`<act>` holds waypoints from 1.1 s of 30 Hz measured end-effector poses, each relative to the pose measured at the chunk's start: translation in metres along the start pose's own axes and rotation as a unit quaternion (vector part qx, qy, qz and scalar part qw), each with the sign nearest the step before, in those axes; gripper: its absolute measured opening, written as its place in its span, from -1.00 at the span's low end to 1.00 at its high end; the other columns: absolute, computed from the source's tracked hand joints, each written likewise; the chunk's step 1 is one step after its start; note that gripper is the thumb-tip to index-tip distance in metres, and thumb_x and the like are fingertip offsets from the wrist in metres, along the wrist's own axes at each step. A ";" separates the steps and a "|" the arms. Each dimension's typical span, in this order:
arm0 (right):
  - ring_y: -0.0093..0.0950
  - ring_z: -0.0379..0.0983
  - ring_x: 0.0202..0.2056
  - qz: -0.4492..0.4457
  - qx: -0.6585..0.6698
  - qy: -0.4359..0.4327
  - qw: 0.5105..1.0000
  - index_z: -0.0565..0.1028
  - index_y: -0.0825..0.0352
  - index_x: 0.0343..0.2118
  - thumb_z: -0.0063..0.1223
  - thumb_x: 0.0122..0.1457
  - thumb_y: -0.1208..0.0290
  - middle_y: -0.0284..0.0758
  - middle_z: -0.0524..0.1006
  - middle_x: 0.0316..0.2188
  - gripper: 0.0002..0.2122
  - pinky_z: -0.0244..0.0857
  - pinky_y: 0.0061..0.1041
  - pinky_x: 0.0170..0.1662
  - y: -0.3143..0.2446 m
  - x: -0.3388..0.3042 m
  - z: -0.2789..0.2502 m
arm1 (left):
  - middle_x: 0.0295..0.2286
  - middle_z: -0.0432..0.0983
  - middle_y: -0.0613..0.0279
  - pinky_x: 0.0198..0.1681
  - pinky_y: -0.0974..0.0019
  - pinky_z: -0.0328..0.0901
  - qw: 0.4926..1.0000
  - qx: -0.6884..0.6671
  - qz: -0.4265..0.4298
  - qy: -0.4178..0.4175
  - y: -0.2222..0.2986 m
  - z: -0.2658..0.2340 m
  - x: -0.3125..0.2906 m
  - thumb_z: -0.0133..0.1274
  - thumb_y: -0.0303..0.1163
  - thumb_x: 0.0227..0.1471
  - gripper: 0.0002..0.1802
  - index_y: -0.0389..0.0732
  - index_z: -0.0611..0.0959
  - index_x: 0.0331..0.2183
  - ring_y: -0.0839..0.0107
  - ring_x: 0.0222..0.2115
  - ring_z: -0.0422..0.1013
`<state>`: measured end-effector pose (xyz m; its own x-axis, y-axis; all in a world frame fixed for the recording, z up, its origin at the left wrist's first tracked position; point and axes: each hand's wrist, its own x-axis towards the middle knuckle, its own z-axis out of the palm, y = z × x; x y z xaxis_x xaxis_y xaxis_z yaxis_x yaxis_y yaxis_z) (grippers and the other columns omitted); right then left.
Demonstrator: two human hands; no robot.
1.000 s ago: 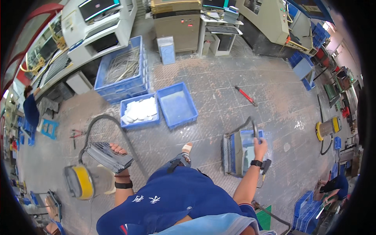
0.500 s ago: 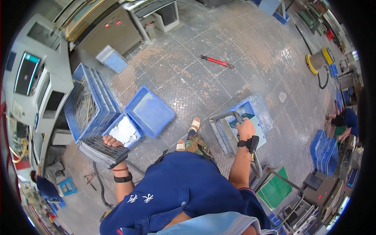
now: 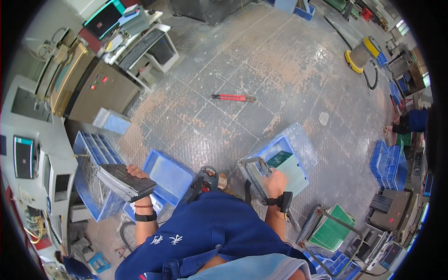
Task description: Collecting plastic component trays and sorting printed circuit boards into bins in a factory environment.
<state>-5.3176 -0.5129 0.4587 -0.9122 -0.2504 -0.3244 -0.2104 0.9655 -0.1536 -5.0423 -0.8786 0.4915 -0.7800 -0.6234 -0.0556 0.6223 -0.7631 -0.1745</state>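
The left hand (image 3: 136, 171) grips a sheet stack (image 3: 122, 182) at ten o'clock, not yet set down; at two, the right hand (image 3: 276, 183) is clasped around a grey tube (image 3: 257, 161), a green board (image 3: 281, 159) already in the blue bin (image 3: 274, 146).

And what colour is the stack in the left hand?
The stack is dark grey on top, with paler grey edges; head view.

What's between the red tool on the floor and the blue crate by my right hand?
The head view shows just bare floor between the red tool and the blue crate.
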 end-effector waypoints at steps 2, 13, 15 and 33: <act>-0.15 0.46 -0.42 0.012 0.028 0.018 0.999 0.49 0.32 -0.40 0.06 -0.18 0.35 -0.09 0.51 -0.52 -0.76 0.32 -0.27 -0.34 -0.007 0.029 -0.010 | -0.47 0.36 0.32 -0.30 0.28 0.23 1.000 0.008 -0.007 0.005 -0.004 -0.004 0.037 -0.23 -0.29 0.05 -0.78 -0.21 0.42 -0.34 0.44 -0.43 0.33; -0.12 0.44 -0.35 0.142 0.085 0.049 0.985 0.51 0.34 -0.42 0.09 -0.21 0.31 -0.09 0.51 -0.46 -0.73 0.31 -0.25 -0.27 -0.040 0.254 -0.081 | -0.44 0.30 0.30 -0.32 0.31 0.16 0.992 0.093 -0.037 -0.072 -0.029 -0.016 0.287 -0.29 -0.28 0.09 -0.77 -0.18 0.39 -0.29 0.45 -0.44 0.24; -0.11 0.43 -0.35 0.171 0.082 0.060 0.980 0.51 0.34 -0.41 0.09 -0.21 0.31 -0.09 0.51 -0.46 -0.73 0.31 -0.24 -0.27 -0.040 0.300 -0.099 | -0.45 0.30 0.30 -0.33 0.32 0.15 0.991 0.088 -0.051 -0.085 -0.037 -0.014 0.343 -0.28 -0.29 0.08 -0.78 -0.18 0.39 -0.28 0.45 -0.45 0.23; -0.04 0.43 -0.36 0.411 0.075 0.185 0.890 0.50 0.49 -0.54 0.07 -0.25 0.39 0.06 0.47 -0.49 -0.77 0.32 -0.20 -0.30 0.119 0.699 -0.241 | -0.48 0.28 0.27 -0.31 0.34 0.14 0.978 0.088 -0.166 -0.091 -0.290 -0.018 0.791 -0.21 -0.33 0.04 -0.82 -0.20 0.36 -0.31 0.44 -0.46 0.19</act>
<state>-6.0647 -0.5555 0.4392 -0.7953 0.6032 -0.0602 0.6052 0.7841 -0.1375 -5.8409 -1.1478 0.4799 -0.9262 -0.3445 0.1535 0.3513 -0.9361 0.0190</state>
